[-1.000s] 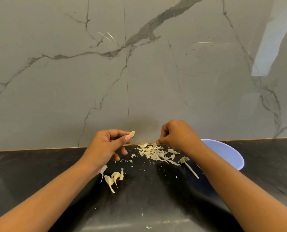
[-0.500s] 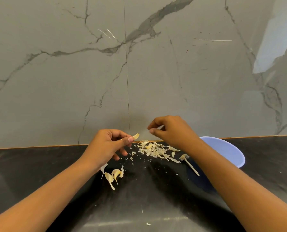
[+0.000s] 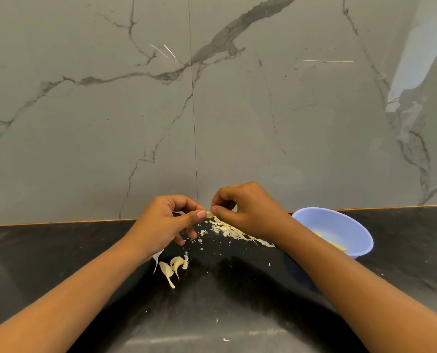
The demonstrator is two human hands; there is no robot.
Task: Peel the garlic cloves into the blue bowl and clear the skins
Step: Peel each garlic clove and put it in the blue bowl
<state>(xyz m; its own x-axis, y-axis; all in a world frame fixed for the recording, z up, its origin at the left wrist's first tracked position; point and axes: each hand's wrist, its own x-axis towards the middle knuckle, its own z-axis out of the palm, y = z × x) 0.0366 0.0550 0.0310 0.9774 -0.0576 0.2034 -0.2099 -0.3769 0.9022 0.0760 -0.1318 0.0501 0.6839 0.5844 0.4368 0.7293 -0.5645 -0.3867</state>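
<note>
**Inspector:** Status of the job, working left to right from the blue bowl's far side?

**Assessor:** Partly done, in my judgement. A few unpeeled garlic cloves [image 3: 174,266] lie on the black tabletop [image 3: 59,263], well to the left of the blue bowl [image 3: 339,231], just under the left wrist. A heap of loose skins [image 3: 228,230] sits between those cloves and the bowl, with small flakes scattered round it. Nothing has been cleared. The bowl holds a few pale yellow pieces, which I take to be peeled cloves; an exact count is not possible.

**Inspector:** And the hands?

**Assessor:** The left hand [image 3: 170,222] is curled, thumb and forefinger pinching one end of a garlic clove [image 3: 210,214] held above the skins heap, left of the bowl. The right hand [image 3: 248,210] is closed in a pinch on the clove's other end, fingertips nipping at its skin, the remaining fingers folded in.

**Inspector:** Remaining work?

**Assessor:** Finish this clove, peel those on the tabletop, then gather all the skins.
</note>
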